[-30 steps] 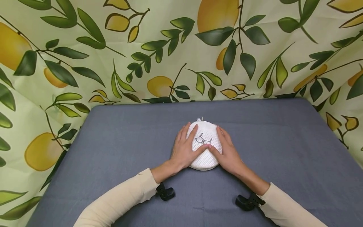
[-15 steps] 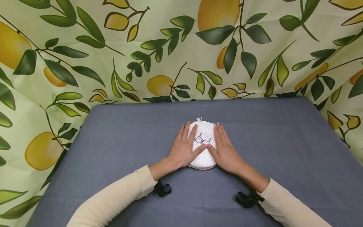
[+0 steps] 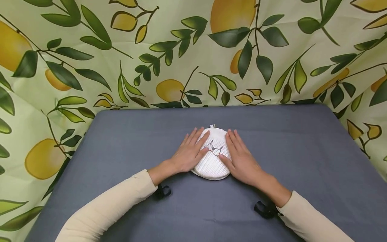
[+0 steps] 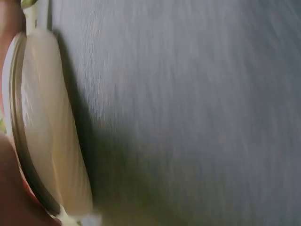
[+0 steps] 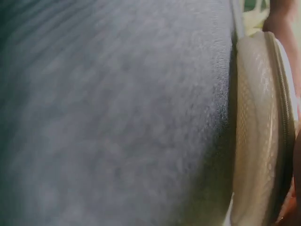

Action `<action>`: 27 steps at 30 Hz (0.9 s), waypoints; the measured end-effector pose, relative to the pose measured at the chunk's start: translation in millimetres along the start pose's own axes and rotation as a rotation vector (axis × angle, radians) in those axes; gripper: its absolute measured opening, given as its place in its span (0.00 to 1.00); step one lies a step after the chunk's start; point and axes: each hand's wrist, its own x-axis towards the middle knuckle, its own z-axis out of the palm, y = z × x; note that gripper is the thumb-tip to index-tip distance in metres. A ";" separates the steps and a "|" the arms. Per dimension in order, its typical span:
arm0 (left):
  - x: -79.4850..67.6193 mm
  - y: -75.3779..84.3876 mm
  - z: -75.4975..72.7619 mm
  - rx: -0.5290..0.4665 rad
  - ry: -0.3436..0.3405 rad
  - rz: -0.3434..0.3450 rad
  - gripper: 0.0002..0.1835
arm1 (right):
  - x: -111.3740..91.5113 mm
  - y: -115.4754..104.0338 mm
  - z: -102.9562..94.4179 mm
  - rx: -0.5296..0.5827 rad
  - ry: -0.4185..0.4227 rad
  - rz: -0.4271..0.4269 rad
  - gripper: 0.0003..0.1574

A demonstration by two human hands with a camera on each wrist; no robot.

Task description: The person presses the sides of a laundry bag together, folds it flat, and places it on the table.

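Note:
A round white mesh laundry bag lies on the table, with a line drawing of a bra on its top and a small tab at its far edge. My left hand rests along the bag's left side, fingers straight and pointing away. On the opposite side my right hand lies against the edge, its thumb over the mesh. The two thumbs are apart. From the left wrist, the bag's puffy side wall shows below a rim band. The right wrist view shows a zipper running round the rim.
A grey cloth covers the table. Behind it and at both sides hangs a curtain printed with lemons and leaves. Black wrist cameras sit below the left cuff and the right cuff.
Both hands have shifted slightly left along with the bag. The left hand has slid further left, its thumb parting from the right thumb, and more of the drawing shows.

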 end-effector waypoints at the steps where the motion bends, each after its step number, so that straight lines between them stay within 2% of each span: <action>1: 0.1 -2.8 -2.5 -0.005 0.013 0.021 0.30 | -0.3 -1.7 -1.5 -0.025 0.006 -0.020 0.45; 5: 3.6 -7.3 -7.3 -0.016 0.089 0.087 0.30 | 2.8 -9.1 -2.9 -0.098 0.023 -0.082 0.42; 8: 7.9 0.9 -2.9 0.004 0.106 0.104 0.31 | 7.5 -13.6 -0.7 -0.115 0.017 -0.059 0.40; 12: 9.4 11.9 9.2 0.060 0.093 0.069 0.34 | 10.6 -16.1 3.0 -0.139 -0.026 0.000 0.40; 16: 10.5 13.6 18.4 0.085 0.116 0.034 0.33 | 11.6 -13.7 6.7 -0.170 -0.047 -0.002 0.42; 21: 8.9 14.0 22.4 0.042 0.116 0.023 0.30 | 8.6 -10.8 12.0 -0.155 -0.049 -0.013 0.42; 27: 7.3 9.8 24.5 0.056 0.108 0.028 0.29 | 8.7 -8.4 19.1 -0.117 -0.041 -0.031 0.43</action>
